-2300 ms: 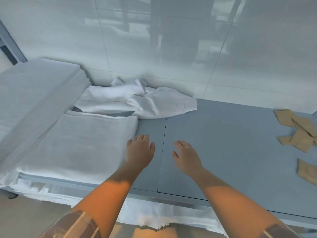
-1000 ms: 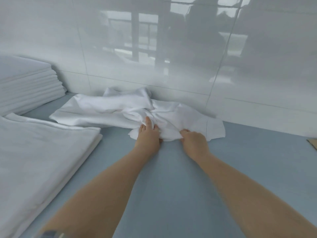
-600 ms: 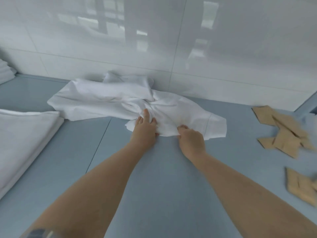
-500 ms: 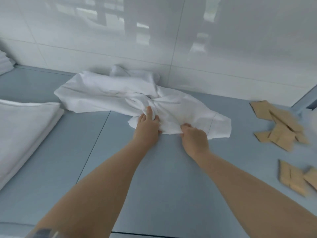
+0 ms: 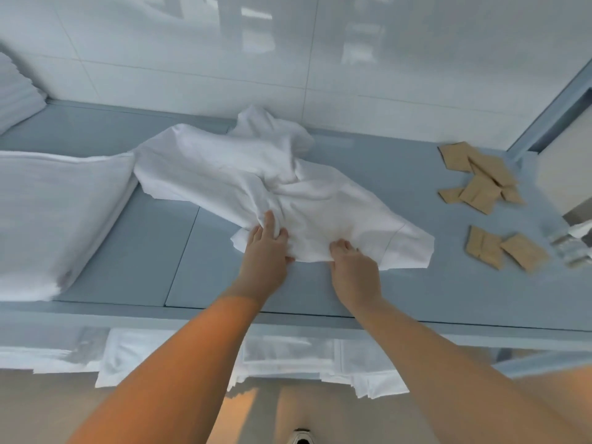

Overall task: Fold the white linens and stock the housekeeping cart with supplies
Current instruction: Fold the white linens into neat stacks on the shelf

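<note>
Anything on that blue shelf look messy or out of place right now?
Yes. The white linen lies crumpled against the wall, unfolded, with both hands gripping its near edge: left hand, right hand. The tan packets at the right lie scattered at odd angles, not stacked.

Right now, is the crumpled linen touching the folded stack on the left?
Touching. The head view shows the crumpled linen with its left corner lying against the folded stack's top right edge, no tabletop visible between them.

The right hand's (image 5: 354,272) fingers (image 5: 341,246) vanish under the crumpled white linen (image 5: 256,177). The folded stack (image 5: 48,213) runs off the left edge. Motion blur smears the clear items (image 5: 573,248) at the right edge beyond recognition.
</note>
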Tool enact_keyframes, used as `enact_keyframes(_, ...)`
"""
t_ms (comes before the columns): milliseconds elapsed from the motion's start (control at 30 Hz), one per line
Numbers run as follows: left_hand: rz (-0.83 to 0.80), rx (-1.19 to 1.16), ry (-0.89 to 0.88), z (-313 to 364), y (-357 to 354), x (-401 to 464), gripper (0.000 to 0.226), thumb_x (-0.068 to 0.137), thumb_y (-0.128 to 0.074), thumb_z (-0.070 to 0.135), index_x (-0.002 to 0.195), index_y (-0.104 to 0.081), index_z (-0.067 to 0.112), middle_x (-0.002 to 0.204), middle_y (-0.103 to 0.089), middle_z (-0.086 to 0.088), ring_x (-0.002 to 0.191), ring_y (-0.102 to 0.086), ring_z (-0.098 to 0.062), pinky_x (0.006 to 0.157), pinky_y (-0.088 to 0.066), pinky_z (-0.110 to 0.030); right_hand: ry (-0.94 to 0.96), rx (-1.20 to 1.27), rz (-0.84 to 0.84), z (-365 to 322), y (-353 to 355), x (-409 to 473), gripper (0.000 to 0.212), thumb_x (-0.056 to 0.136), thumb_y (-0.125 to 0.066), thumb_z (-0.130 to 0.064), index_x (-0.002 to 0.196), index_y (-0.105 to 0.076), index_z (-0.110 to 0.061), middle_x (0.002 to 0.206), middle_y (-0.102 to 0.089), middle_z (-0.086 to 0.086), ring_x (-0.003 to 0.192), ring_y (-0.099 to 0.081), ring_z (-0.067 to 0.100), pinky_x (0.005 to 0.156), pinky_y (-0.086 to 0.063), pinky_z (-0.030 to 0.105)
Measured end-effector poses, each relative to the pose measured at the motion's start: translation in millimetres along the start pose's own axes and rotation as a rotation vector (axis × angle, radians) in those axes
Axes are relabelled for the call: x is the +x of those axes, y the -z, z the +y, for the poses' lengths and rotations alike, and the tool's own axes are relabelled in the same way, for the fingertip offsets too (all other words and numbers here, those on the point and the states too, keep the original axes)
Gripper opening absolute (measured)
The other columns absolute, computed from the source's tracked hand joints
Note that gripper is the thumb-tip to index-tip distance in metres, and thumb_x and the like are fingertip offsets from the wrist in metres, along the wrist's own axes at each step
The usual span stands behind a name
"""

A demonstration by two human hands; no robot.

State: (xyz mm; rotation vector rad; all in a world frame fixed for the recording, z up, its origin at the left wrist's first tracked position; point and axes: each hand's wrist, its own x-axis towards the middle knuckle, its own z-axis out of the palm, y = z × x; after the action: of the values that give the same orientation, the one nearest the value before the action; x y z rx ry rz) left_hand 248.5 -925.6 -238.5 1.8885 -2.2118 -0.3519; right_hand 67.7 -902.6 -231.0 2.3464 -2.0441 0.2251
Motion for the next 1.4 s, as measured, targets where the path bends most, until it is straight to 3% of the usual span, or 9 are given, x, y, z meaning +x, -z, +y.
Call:
enact_keyframes(367, -0.132, 0.020, 0.026, 6.0, 12.7, -86.2, 0.059, 0.092, -0.058, 0.031, 0.143, -0.031, 0.020, 0.159, 0.014, -0.003, 0.142, -0.014, -0.032, 0.116, -0.019, -0.034, 0.011, -0.110, -0.122, -21.6, 18.5, -94.6, 0.044, 0.088, -0.055, -0.016, 0.131, -0.048, -0.015, 0.130, -0.053, -0.001, 0.096, -0.060, 0.020, 0.062, -0.039, 0.027)
enact_keyframes(500, -0.184, 0.051, 0.020, 9.7, 18.9, -106.7, 0.072, 0.089, -0.054, 0.054, 0.148, -0.027, 0.024, 0.159, 0.017, -0.003, 0.145, -0.009, -0.032, 0.117, -0.010, -0.035, 0.091, -0.204, -0.048, -18.4, 39.5, -109.7, 0.040, 0.067, -0.078, -0.048, 0.093, -0.072, -0.019, 0.088, -0.070, -0.006, 0.061, -0.063, 0.013, 0.045, -0.039, 0.021)
enact_keyframes(600, -0.098, 0.054, 0.070, 17.9, 30.4, -111.5, 0.087, 0.074, -0.027, 0.087, 0.144, -0.033, 0.037, 0.161, 0.003, 0.001, 0.145, -0.008, -0.028, 0.116, -0.006, -0.039, 0.101, -0.020, -0.126, -9.8, 50.4, -98.0, 0.051, 0.087, -0.047, -0.065, 0.081, -0.060, -0.017, 0.075, -0.062, 0.001, 0.066, -0.060, 0.024, 0.053, -0.033, 0.028)
enact_keyframes(667, 0.035, 0.060, 0.133, 26.2, 37.6, -100.4, 0.093, 0.068, -0.011, 0.092, 0.144, -0.031, 0.041, 0.160, -0.004, 0.004, 0.144, -0.001, -0.025, 0.113, 0.000, -0.039, 0.113, 0.106, 0.055, -1.4, 58.3, -79.3, 0.048, 0.089, -0.052, -0.059, 0.074, -0.060, -0.013, 0.069, -0.061, 0.005, 0.065, -0.060, 0.028, 0.053, -0.040, 0.030)
enact_keyframes(767, 0.159, 0.063, 0.151, 35.2, 45.0, -62.8, 0.100, 0.069, -0.012, 0.088, 0.150, -0.022, 0.030, 0.161, -0.002, -0.003, 0.146, 0.004, -0.028, 0.116, -0.003, -0.044, 0.144, 0.183, 0.252, 10.8, 67.4, -32.7, 0.044, 0.087, -0.061, -0.048, 0.105, -0.065, -0.008, 0.102, -0.063, 0.011, 0.097, -0.057, 0.032, 0.082, -0.049, 0.039)
enact_keyframes(900, 0.119, 0.019, 0.265, 36.4, 36.8, -14.9, 0.114, 0.063, -0.019, 0.093, 0.153, 0.002, 0.025, 0.159, 0.002, -0.015, 0.145, 0.002, -0.038, 0.116, -0.011, -0.052, -0.007, 0.204, -0.083, 23.7, 57.3, 37.4, 0.086, 0.082, -0.051, -0.067, 0.148, -0.026, -0.018, 0.151, -0.026, 0.015, 0.140, -0.021, 0.031, 0.114, -0.018, 0.044)
enact_keyframes(1000, 0.038, 0.019, 0.329, 28.7, 23.4, -2.0, 0.121, 0.057, -0.017, 0.097, 0.150, 0.014, 0.027, 0.158, -0.010, -0.016, 0.144, -0.011, -0.036, 0.113, -0.021, -0.049, -0.041, 0.252, -0.262, 27.9, 38.0, 55.9, 0.084, 0.079, -0.050, -0.073, 0.145, -0.028, -0.026, 0.137, -0.043, 0.009, 0.127, -0.040, 0.031, 0.101, -0.034, 0.041)
enact_keyframes(1067, -0.024, 0.072, 0.322, 23.9, 20.2, -3.3, 0.128, 0.052, -0.009, 0.098, 0.152, 0.005, 0.018, 0.157, -0.015, -0.016, 0.143, -0.015, -0.034, 0.113, -0.023, -0.046, -0.015, 0.213, -0.199, 26.8, 29.1, 53.0, 0.072, 0.081, -0.052, -0.069, 0.136, -0.042, -0.023, 0.122, -0.054, 0.007, 0.113, -0.050, 0.030, 0.091, -0.039, 0.037)
enact_keyframes(1400, -0.245, 0.168, 0.264, 31.7, 25.7, -66.0, 0.135, 0.044, -0.003, 0.097, 0.153, -0.002, 0.018, 0.160, 0.001, -0.009, 0.147, -0.001, -0.028, 0.118, -0.011, -0.043, -0.031, 0.144, -0.089, 15.7, 28.9, -31.3, 0.056, 0.084, -0.049, -0.066, 0.117, -0.053, -0.021, 0.102, -0.056, 0.006, 0.099, -0.052, 0.026, 0.076, -0.034, 0.033)
